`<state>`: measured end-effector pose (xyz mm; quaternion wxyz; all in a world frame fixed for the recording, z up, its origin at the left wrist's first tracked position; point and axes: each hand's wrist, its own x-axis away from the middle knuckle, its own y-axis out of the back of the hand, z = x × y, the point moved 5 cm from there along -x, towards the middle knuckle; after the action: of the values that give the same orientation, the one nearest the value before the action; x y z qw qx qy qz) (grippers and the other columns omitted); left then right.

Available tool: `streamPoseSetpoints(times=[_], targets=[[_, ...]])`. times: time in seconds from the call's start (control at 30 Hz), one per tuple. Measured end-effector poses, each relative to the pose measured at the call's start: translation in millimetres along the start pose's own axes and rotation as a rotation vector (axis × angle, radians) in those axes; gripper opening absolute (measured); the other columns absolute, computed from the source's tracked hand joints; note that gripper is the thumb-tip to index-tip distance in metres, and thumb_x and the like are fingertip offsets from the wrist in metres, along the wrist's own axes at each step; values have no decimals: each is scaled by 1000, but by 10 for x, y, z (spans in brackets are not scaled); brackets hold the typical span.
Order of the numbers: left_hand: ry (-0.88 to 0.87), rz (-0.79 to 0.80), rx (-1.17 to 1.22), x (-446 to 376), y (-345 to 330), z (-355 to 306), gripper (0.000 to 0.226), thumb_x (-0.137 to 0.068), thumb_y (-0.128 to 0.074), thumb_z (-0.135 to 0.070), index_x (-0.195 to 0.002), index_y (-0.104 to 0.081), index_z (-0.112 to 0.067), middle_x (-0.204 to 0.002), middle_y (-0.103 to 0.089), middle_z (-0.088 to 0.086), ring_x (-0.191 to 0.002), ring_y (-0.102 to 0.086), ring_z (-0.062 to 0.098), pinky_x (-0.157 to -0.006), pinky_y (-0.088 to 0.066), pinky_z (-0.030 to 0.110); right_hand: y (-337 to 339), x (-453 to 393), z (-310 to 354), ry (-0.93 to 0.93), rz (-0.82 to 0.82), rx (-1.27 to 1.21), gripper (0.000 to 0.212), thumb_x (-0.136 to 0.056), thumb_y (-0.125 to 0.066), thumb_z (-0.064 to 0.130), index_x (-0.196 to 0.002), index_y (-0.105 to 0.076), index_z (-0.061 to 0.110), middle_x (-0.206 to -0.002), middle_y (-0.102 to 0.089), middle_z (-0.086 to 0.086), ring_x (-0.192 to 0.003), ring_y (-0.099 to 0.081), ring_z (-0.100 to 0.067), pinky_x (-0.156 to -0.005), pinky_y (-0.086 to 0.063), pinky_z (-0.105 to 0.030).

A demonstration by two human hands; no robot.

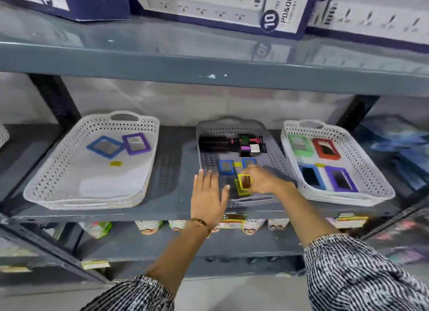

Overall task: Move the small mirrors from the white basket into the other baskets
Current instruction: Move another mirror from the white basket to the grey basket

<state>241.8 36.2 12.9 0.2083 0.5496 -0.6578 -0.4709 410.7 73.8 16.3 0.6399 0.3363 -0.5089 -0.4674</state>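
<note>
The right hand (pixel 262 179) pinches a yellow mirror (pixel 245 181) and holds it up on its edge over the middle basket (pixel 276 152). The left hand (pixel 207 194) is flat and spread at that basket's near left corner. Two blue mirrors (pixel 225 167) lie in the middle basket, behind the hands.

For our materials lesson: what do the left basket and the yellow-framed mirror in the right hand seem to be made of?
Left basket: probably moulded plastic, matte pale white, judging by its regular perforated walls and cut-out handle.
Yellow-framed mirror, pinched by the right hand: the frame looks like smooth coloured plastic; motion blur leaves the reflective face unclear.
</note>
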Motion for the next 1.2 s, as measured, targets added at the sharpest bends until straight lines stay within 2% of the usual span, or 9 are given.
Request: streamPoseSetpoints(times=[0.07, 0.2, 0.27, 0.4, 0.57, 0.77, 0.9, 1.13, 1.2], targets=[[17, -25, 12, 13, -5, 2, 52, -97, -32, -36, -138, -31, -5, -148, -33, 16, -143, -14, 29, -120, 0, 37, -50, -1, -41, 4, 16, 24, 53, -80, -65, 2, -130, -51, 7, -129, -48, -17, -118, -51, -32, -98, -44, -34], [36, -35, 31, 31, 10, -14, 51, -96, -27, -35, -137, -33, -5, -148, -33, 16, -143, -14, 27, -121, -2, 38, -87, -30, -39, 8, 38, 4, 40, -80, -61, -3, -120, -57, 2, -121, -55, -18, -109, -56, -31, -92, -48, -39], [51, -40, 28, 35, 16, -21, 55, -94, -23, -37, -137, -34, -6, -148, -34, 15, -143, -15, 26, -120, -2, 38, -101, -42, -34, 22, 42, 16, 41, -80, -60, -3, -120, -57, 3, -121, -55, -18, -107, -57, -31, -92, -49, -40], [71, -37, 20, 41, -5, -3, 48, -98, -29, -33, -138, -32, -7, -150, -31, 13, -144, -11, 25, -120, -1, 38, -122, -52, -27, 59, 32, 47, 49, -78, -62, 1, -126, -54, 11, -123, -52, -12, -111, -55, -30, -95, -49, -38], [77, -27, 24, 32, -3, -20, 51, -98, -26, -35, -140, -30, -7, -151, -29, 12, -144, -8, 24, -120, -2, 37, -127, -59, -17, 93, 37, 71, 43, -76, -63, 1, -119, -58, 8, -118, -52, -14, -106, -57, -31, -93, -50, -46], [78, -27, 11, 35, -19, 3, 50, -98, -27, -35, -140, -29, -8, -151, -29, 11, -144, -8, 24, -119, -1, 36, -136, -70, -20, 95, 47, 86, 51, -77, -64, 5, -127, -53, 9, -123, -49, -13, -111, -53, -30, -96, -48, -44], [71, -39, 15, 36, -27, 10, 50, -98, -27, -36, -140, -30, -8, -150, -31, 11, -144, -9, 24, -119, -1, 36, -144, -73, -12, 100, 61, 111, 63, -79, -65, 8, -138, -43, 15, -130, -45, -11, -119, -48, -29, -100, -46, -42], [66, -45, -2, 26, -64, 33, 52, -98, -26, -38, -140, -28, -9, -151, -30, 12, -144, -9, 24, -118, 2, 35, -137, -74, -9, 100, 61, 125, 65, -80, -66, 9, -140, -40, 14, -140, -40, -10, -129, -41, -29, -106, -41, -42], [60, -37, -9, 21, -67, 36, 54, -98, -24, -41, -141, -27, -10, -152, -28, 11, -145, -8, 24, -117, 6, 34, -105, -72, -16, 79, 55, 110, 66, -78, -67, 9, -138, -40, 12, -141, -40, -9, -126, -44, -28, -103, -44, -40]])
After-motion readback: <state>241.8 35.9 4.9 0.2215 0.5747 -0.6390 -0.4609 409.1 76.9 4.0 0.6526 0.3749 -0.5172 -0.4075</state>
